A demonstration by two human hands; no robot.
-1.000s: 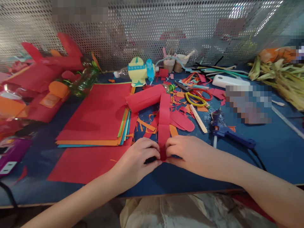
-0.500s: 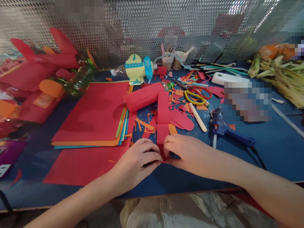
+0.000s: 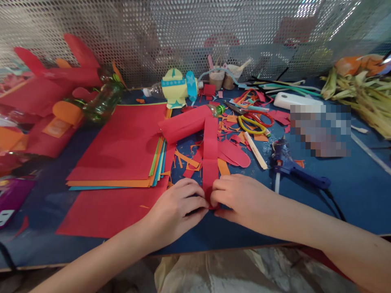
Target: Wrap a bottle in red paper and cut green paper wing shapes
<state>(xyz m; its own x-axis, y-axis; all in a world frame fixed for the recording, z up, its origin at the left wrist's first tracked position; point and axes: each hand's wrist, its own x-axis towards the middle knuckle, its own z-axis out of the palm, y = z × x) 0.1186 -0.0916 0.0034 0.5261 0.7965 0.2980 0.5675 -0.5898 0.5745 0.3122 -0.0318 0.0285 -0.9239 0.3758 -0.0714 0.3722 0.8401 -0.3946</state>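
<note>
View: head, only one.
Strip: red paper strip (image 3: pixel 210 148) on the bench (image 3: pixel 357 199), running away from the person, crease across its middle; near end sits between both hands. Far end overlaps the red-wrapped bottle (image 3: pixel 186 125) in view; contact unclear.
Left hand (image 3: pixel 179 203): fingers narrow, pinching the left side of the strip's near end.
Right hand (image 3: pixel 236 197): fingers bent and narrow on the right side of that end, thumb low by its edge.
Left of strip: paper stack (image 3: pixel 119 142), red on top, orange and blue edges showing; loose red sheet (image 3: pixel 100 213) sticks out on the near side.
Right of strip: rounded red cutout (image 3: pixel 240 155), wooden stick (image 3: pixel 255 150), scissors (image 3: pixel 238 110) with red and yellow handles, blue glue gun (image 3: pixel 301 171) with white glue stick (image 3: pixel 277 184) protruding.
Behind: yellow-and-blue decorated bottle (image 3: pixel 174 88) on its side, two small cups (image 3: pixel 216 79) by the perforated metal panel (image 3: pixel 171 32).
Far right: white device (image 3: pixel 297 100), dry husks (image 3: pixel 366 97).
</note>
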